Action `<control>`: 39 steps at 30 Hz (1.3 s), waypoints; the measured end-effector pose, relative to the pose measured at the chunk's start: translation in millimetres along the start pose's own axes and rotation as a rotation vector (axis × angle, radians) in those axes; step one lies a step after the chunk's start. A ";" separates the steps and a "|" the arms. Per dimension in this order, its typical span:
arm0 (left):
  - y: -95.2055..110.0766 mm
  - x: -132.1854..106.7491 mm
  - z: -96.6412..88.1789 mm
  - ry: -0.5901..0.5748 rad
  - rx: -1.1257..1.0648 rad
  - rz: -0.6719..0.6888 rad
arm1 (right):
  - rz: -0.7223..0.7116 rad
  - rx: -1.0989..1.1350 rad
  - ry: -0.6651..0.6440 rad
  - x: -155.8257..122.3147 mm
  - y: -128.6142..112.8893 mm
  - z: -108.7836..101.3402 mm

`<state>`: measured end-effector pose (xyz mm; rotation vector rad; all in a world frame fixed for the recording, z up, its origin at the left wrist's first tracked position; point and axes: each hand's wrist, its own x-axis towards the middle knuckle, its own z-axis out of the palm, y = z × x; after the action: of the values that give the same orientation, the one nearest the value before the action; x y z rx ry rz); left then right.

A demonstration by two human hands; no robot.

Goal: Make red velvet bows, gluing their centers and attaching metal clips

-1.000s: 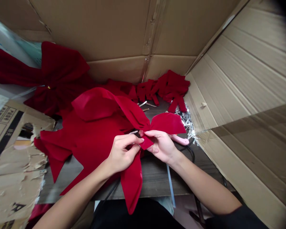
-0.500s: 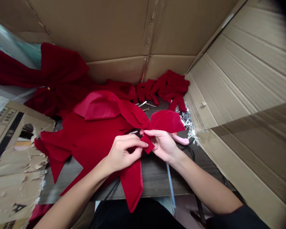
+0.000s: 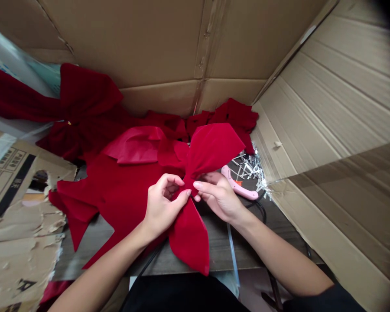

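Both my hands pinch a red velvet bow point(image 3: 211, 147) at its gathered middle. My left hand point(image 3: 164, 201) has thumb and fingers closed on the left side of the knot. From the right, my right hand point(image 3: 217, 195) grips the centre with thumb in front and fingers partly hidden behind. One loop spreads up and to the right, and a pointed tail point(image 3: 191, 238) hangs down toward me. Beneath lie larger red velvet pieces point(image 3: 126, 190). The small strip around the centre is mostly hidden by my fingers.
A pink glue gun point(image 3: 243, 189) lies right of my hands beside a pile of silver metal clips point(image 3: 248, 167). A finished-looking red bow point(image 3: 87, 108) stands back left. Cardboard walls point(image 3: 156, 43) enclose the table; a torn cardboard piece point(image 3: 22, 208) sits left. A clear glue stick point(image 3: 233, 251) hangs over the front edge.
The bow has turned in my hands, with its right loop now raised and its tail swung right. My fingers have moved from the small red strip's end to the bow's centre.
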<state>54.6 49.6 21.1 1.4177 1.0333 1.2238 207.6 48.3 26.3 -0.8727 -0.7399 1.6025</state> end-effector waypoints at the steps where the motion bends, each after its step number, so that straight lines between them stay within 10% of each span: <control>1: 0.0 0.1 0.9 0.001 -0.040 -0.028 | -0.023 -0.035 0.003 0.4 2.8 -1.0; 14: 3.5 12.8 -11.3 -0.122 -0.308 -0.362 | -0.167 -0.472 0.019 -0.7 0.2 -6.7; 39: 4.4 13.8 -12.8 -0.363 -0.394 -0.455 | 0.045 -0.123 -0.086 10.6 10.2 -14.1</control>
<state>43.8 63.9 28.3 0.9781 0.7539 0.7480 213.0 57.0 8.7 -0.9185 -0.8932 1.6564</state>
